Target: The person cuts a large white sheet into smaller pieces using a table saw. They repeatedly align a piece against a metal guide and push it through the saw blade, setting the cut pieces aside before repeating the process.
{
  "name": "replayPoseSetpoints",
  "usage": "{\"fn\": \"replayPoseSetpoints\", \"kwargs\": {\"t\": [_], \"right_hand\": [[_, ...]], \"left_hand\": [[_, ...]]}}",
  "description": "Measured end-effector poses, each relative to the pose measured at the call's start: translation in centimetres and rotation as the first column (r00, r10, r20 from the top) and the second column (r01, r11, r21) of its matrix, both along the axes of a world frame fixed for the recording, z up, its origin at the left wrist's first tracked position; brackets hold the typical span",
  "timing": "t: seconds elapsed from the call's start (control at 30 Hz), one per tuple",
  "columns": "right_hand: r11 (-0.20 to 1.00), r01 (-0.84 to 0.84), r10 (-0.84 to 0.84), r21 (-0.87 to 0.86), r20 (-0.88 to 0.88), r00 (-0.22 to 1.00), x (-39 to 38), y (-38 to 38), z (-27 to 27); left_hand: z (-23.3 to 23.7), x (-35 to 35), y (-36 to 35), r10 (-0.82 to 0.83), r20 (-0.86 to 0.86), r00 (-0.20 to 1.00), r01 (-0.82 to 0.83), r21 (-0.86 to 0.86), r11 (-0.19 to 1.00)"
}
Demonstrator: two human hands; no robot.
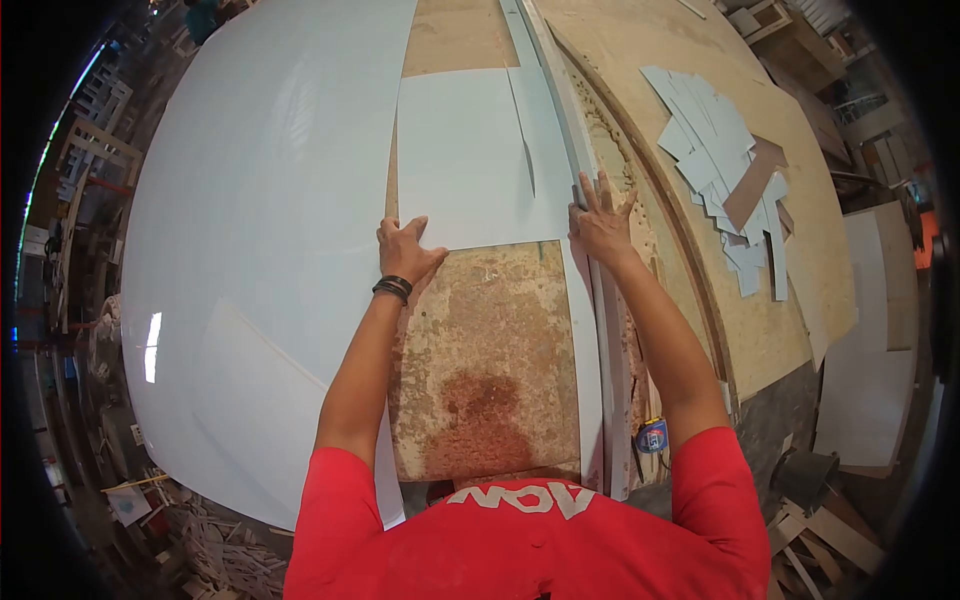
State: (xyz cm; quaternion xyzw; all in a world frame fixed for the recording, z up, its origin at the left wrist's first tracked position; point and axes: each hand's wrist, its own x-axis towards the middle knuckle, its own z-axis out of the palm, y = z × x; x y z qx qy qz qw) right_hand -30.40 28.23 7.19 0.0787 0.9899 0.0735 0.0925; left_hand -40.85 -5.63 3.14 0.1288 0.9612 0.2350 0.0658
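A white sheet piece (465, 160) lies across the worn board (480, 340) in the middle. My left hand (408, 250) rests at its lower left corner, beside the large glossy white sheet (250, 200), fingers apart. On the other side, my right hand (603, 222) lies with spread fingers over the long straight rail (565, 100), near the piece's lower right corner. A narrow white strip (584, 350) runs along the rail's left side. Neither hand is wrapped round anything.
Thin white offcuts (705, 140) and a brown piece (755, 185) are heaped on the plywood (800, 250) at right. A blue tape measure (652, 436) sits near my right forearm. Scrap wood (225, 550) covers the floor at lower left. Part of a person (200, 18) shows at top left.
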Motion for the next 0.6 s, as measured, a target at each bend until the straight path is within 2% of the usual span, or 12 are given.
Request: {"fn": "replayPoseSetpoints", "kwargs": {"t": [0.17, 0.23, 0.37, 0.6], "right_hand": [[1.000, 0.021, -0.021, 0.017, 0.041, 0.999, -2.4, 0.7, 0.0], [1.000, 0.009, -0.009, -0.013, -0.015, 1.000, -3.2, 1.3, -0.5], [0.999, 0.016, -0.017, -0.034, -0.021, 1.000, -4.7, 1.9, -0.6], [0.998, 0.058, -0.056, -0.026, 0.050, 0.997, -7.3, 2.5, -0.3]], "left_hand": [[-0.5, -2.6, 0.7, 0.003, -0.003, 1.000, -0.003, -0.009, 1.000], [-0.6, -3.5, 1.1, 0.009, 0.008, 1.000, -0.009, -0.025, 1.000], [-0.2, -5.1, 1.7, 0.027, 0.042, 0.999, -0.026, -0.034, 0.999], [-1.0, -7.7, 2.2, 0.006, 0.017, 1.000, -0.005, -0.050, 0.999]]}}
